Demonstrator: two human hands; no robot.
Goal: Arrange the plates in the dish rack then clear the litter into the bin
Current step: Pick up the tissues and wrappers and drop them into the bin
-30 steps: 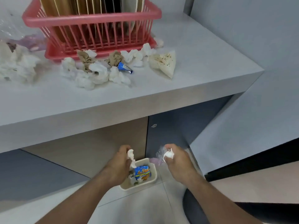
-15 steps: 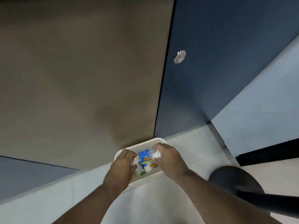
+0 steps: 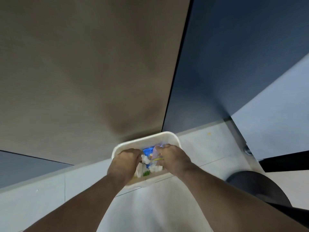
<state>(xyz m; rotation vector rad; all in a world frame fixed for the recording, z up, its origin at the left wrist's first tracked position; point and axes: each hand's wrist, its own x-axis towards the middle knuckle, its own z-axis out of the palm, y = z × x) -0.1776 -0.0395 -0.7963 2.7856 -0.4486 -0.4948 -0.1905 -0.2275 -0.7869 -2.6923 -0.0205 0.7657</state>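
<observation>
**Floor under the cabinets**

I see pale tiled floor (image 3: 167, 215). A cream bin (image 3: 168, 137) stands directly on it, against the cabinet fronts. A dark round base (image 3: 260, 188) sits on it to the right.

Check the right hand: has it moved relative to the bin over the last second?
Yes. The right hand was above and right of the bin; it has come down and now sits inside the rim, over the litter.

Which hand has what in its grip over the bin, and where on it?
Right hand pinches clear plastic wrap at its top edge; left hand is closed, its contents hidden. Both are over the bin.
</observation>
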